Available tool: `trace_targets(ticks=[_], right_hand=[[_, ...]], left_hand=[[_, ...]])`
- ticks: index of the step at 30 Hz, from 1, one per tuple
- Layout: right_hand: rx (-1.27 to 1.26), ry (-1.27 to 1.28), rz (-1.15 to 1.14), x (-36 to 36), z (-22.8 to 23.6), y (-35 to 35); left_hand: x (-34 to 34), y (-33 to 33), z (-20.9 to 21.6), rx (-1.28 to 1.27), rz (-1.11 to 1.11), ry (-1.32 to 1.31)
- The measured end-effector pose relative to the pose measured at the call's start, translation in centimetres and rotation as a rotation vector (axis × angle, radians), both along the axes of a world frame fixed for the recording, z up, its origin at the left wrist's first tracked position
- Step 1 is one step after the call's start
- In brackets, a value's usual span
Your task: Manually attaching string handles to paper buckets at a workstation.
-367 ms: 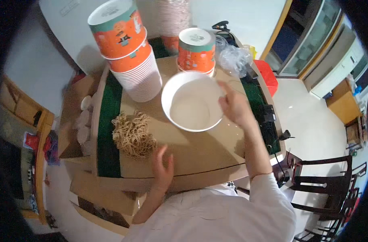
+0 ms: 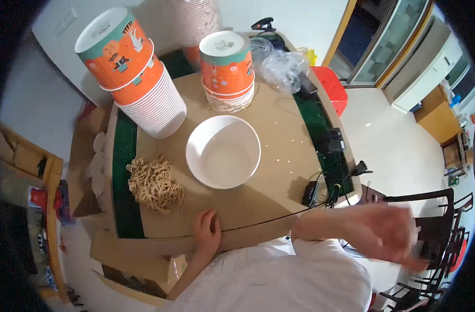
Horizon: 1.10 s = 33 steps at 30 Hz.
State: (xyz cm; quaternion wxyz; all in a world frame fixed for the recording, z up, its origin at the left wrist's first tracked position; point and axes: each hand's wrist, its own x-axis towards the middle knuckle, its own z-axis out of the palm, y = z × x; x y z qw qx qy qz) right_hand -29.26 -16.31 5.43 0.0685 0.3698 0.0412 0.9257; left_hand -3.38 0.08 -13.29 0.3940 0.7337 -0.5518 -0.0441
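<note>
Clearly, the white bowl (image 2: pixel 223 151) stands upright and empty in the middle of the cardboard-covered worktop (image 2: pixel 268 208), ahead of both my hands. My left hand (image 2: pixel 207 232) rests flat on the near edge of the worktop, fingers loosely spread, holding nothing; the bowl lies straight in front of it, and the heap of rubber bands (image 2: pixel 154 183) is near, forward and to the left. My right hand (image 2: pixel 388 236) is off the worktop on the right side, blurred, so I cannot tell if its grip is open. I judge the left hand nearer to the bowl.
</note>
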Motion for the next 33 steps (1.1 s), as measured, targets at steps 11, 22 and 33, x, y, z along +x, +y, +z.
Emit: trace_targets(ticks=[11, 22, 33], right_hand=[[0.260, -0.140, 0.208, -0.6, 2.2, -3.8], [0.250, -0.055, 0.554, 0.6, 1.4, -5.8], [0.340, 0.021, 0.336, 1.0, 1.3, -5.6]], left_hand=[[0.0, -0.3, 0.9, 0.182, 0.064, -0.080], [-0.6, -0.4, -0.5, 0.094, 0.087, -0.015], [-0.6, -0.2, -1.3, 0.058, 0.070, 0.106]])
